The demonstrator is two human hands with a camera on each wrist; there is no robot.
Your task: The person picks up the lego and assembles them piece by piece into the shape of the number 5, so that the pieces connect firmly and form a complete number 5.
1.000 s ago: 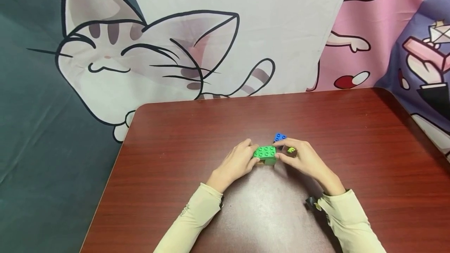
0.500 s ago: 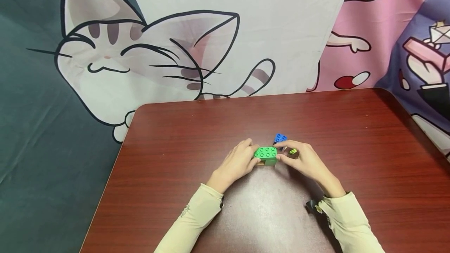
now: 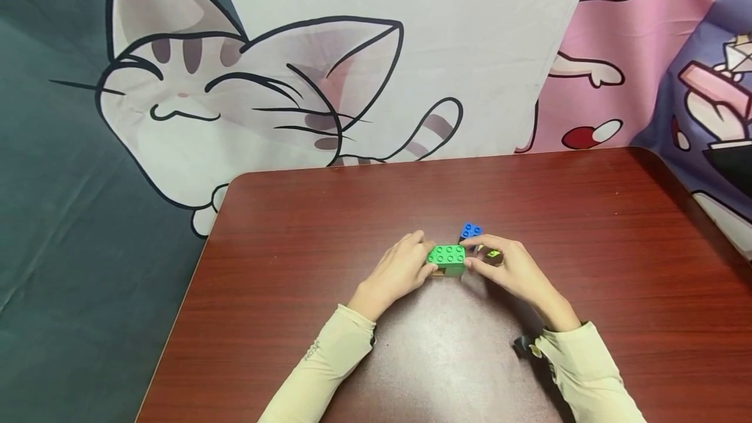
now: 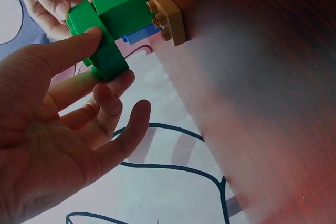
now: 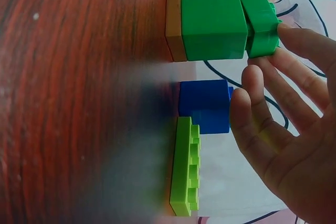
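Note:
A long green building brick (image 3: pixel 446 257) lies across a taller green block (image 5: pixel 212 29), tilted a little, with a thin gap showing between them in the right wrist view. The block stands on one end of a brown studded plate (image 4: pixel 168 11). My left hand (image 3: pixel 396 271) pinches the long brick's left end between thumb and fingers, the other fingers curling loosely below. At its right end, the thumb and fingertips of my right hand (image 3: pixel 510 267) pinch the brick at its edges. The brick's left end overhangs the plate's bare studs.
Behind the right hand a blue block (image 5: pixel 205 106) stands on the table (image 3: pixel 294 292). Beside it lies a lime-green studded brick (image 5: pixel 181 166), partly hidden by the right hand in the head view. A cloth printed with a cartoon cat (image 3: pixel 194 142) hangs beyond the table's far edge.
Both hands stay on the long green brick, and their grip looks the same. The whole head view has shifted slightly; the bricks keep their places relative to one another.

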